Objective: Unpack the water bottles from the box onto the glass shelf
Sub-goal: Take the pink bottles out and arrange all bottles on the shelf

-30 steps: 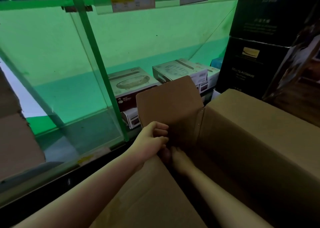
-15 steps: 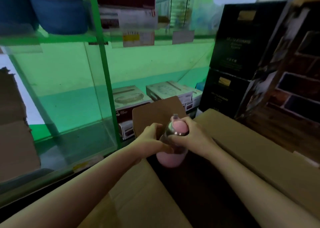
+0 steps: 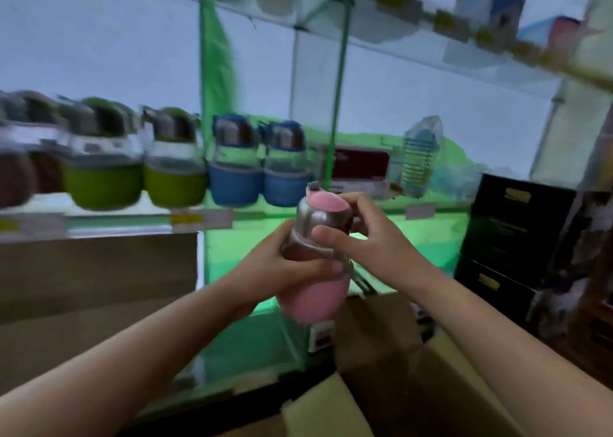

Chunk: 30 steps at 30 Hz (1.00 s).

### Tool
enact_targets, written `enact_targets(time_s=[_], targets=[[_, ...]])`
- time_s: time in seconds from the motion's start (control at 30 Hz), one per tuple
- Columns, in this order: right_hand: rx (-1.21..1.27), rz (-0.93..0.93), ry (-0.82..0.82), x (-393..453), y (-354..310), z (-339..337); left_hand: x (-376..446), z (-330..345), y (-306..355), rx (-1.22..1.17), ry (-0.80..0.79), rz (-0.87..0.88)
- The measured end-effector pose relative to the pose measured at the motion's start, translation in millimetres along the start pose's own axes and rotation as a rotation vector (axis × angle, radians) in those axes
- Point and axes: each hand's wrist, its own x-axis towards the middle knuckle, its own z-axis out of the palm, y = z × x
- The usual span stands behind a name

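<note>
Left hand [image 3: 272,270] grips the pink bottle [image 3: 315,290] at its glassy, likely slippery middle, while right hand [image 3: 361,237] pinches the cap.

Head-height view; forward toward glass shelf [image 3: 199,219]

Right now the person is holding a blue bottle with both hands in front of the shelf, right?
Not quite. The head view shows the bottle held in both hands is pink, not blue. The blue bottles already stand on the glass shelf. The left hand grips its middle and the right hand holds near the cap.
</note>
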Motion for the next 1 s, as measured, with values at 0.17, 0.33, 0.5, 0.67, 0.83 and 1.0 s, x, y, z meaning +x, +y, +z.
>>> enact_targets(time_s=[0.17,0.33,0.5,0.67,0.83,1.0], targets=[[0.060,-0.148,-0.175,44.9,-85.6,59.2,-49.2,-104.4,61.8,0.131,0.220,0.026],[0.092,-0.247,-0.215,92.0,-170.3,135.4,-94.3,-199.9,102.7,0.201,0.401,-0.002],[0.067,-0.318,-0.287,123.9,-237.0,202.2,-134.8,-280.0,123.7,0.270,0.505,-0.021],[0.047,-0.400,-0.336,160.6,-280.6,264.3,-159.6,-349.5,130.3,0.310,0.573,-0.022],[-0.067,-0.470,-0.399,192.7,-300.2,310.7,-164.3,-408.3,110.9,0.319,0.655,-0.099],[-0.330,-0.490,-0.431,223.2,-309.5,343.9,-152.2,-438.0,90.5,0.261,0.665,-0.155]])
